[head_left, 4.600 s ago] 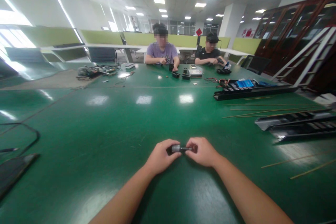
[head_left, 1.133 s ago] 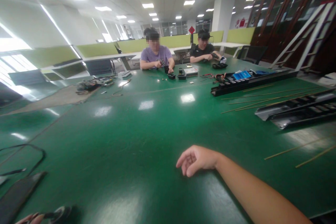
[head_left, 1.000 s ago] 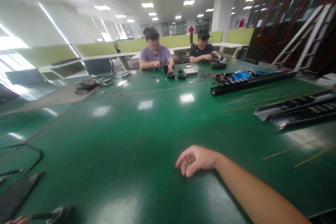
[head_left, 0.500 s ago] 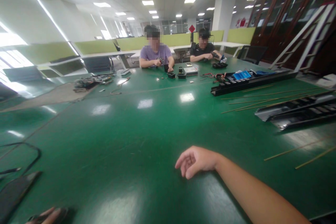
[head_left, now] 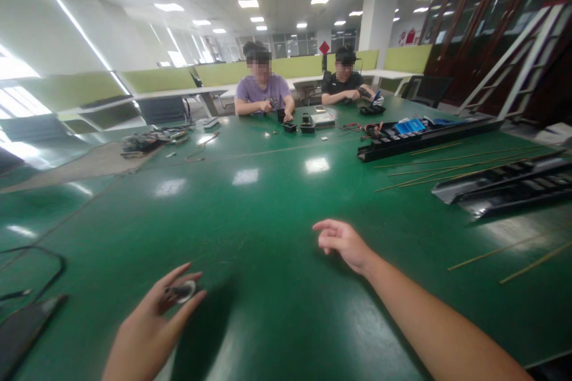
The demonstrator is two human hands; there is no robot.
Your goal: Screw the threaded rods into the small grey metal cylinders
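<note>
At the lower left, my left hand (head_left: pixel 156 318) has its thumb and fingers closed around a small dark round thing with a pale ring at its end (head_left: pixel 184 292). That thing is blurred and partly covered by the fingers, so its exact kind does not show. The hand hangs above the green table (head_left: pixel 268 226) and throws a shadow on it. My right hand (head_left: pixel 344 244) is over the middle of the table, holding nothing. Its index finger points left while the other fingers curl loosely, apart from it.
Black metal channels (head_left: pixel 513 184) and thin brass-coloured rods (head_left: pixel 500 247) lie at the right. A longer black tray (head_left: pixel 429 138) holds blue parts. Two people (head_left: pixel 261 92) sit across the table handling dark parts. A flat dark slab (head_left: pixel 29 333) and a black cable (head_left: pixel 58 268) lie at the left.
My left hand has come up and right from the bottom left corner, bringing the dark round thing into view. My right hand has moved slightly away from me, its index finger now extended.
</note>
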